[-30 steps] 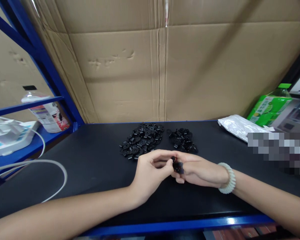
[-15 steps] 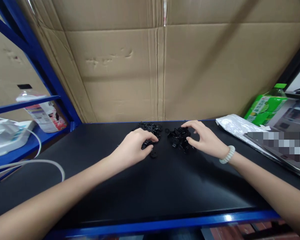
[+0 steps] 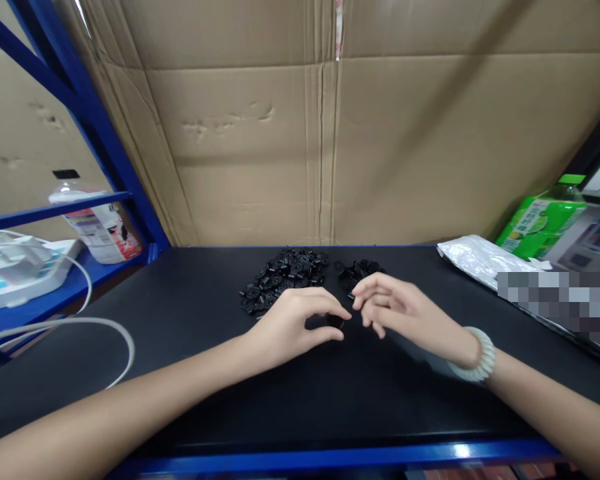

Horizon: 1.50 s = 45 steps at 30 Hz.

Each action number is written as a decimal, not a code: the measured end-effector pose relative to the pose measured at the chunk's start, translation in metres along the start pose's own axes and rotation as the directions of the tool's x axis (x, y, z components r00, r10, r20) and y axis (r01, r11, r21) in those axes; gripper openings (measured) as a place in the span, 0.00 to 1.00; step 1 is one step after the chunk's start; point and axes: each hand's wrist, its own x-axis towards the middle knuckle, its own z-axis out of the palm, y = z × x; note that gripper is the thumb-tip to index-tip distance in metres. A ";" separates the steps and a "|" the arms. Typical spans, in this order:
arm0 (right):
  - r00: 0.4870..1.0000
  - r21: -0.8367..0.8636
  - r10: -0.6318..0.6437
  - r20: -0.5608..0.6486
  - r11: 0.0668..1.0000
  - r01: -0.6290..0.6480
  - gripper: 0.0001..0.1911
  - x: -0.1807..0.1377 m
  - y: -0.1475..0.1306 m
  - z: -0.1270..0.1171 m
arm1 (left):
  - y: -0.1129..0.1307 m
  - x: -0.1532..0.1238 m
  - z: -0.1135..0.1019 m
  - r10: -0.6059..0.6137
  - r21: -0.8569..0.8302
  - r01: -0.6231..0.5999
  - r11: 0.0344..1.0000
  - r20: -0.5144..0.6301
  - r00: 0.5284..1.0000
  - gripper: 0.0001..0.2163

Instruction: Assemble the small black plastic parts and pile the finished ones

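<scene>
Two heaps of small black plastic parts lie on the black table top: a larger left heap and a smaller right heap. My left hand hovers just in front of the left heap, thumb and fingers pinched on a small black round part. My right hand, with a pale bead bracelet on the wrist, sits in front of the right heap, fingertips pinched together close to the left hand's; what they hold is too small to make out.
A cardboard wall closes the back. A blue rack post and shelf with a plastic bottle, a white device and a white cable stand left. A silver bag and green bottle lie right.
Both hands have pulled back from the heaps toward me and come together, fingertips almost meeting. The left hand now pinches a black round part that lay loose in front of its heap.
</scene>
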 end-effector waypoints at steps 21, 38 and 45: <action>0.919 0.201 0.163 0.358 0.948 -0.247 0.15 0.000 0.004 0.021 | 0.019 -0.003 0.027 -0.060 -0.341 -0.006 0.940 -0.181 0.982 0.09; 0.892 0.430 0.149 0.427 0.835 -0.345 0.20 0.000 0.007 0.024 | 0.021 -0.004 0.030 -0.103 -0.308 0.048 0.950 -0.164 0.981 0.08; 0.909 0.341 0.165 0.383 0.889 -0.305 0.17 0.000 0.005 0.026 | 0.022 -0.002 0.035 -0.167 -0.413 0.113 0.904 -0.097 0.981 0.08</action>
